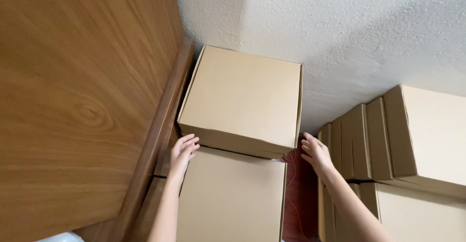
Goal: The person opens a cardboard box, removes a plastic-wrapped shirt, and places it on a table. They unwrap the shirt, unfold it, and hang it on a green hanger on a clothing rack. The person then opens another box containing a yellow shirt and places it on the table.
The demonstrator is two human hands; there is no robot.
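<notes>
A flat square cardboard box [245,96] lies on top of a stack in the corner, against the white textured wall. Another cardboard box [230,198] of the same kind lies under it, nearer to me. My left hand [183,151] touches the top box's near left corner, fingers spread. My right hand [316,152] is open just off the box's near right corner, and I cannot tell whether it touches the box.
A wooden panel [77,96] with a raised edge [162,140] runs along the left. Several more cardboard boxes [412,135] are stacked at the right. A dark red floor with a thin red cord [293,174] shows in the gap between the stacks.
</notes>
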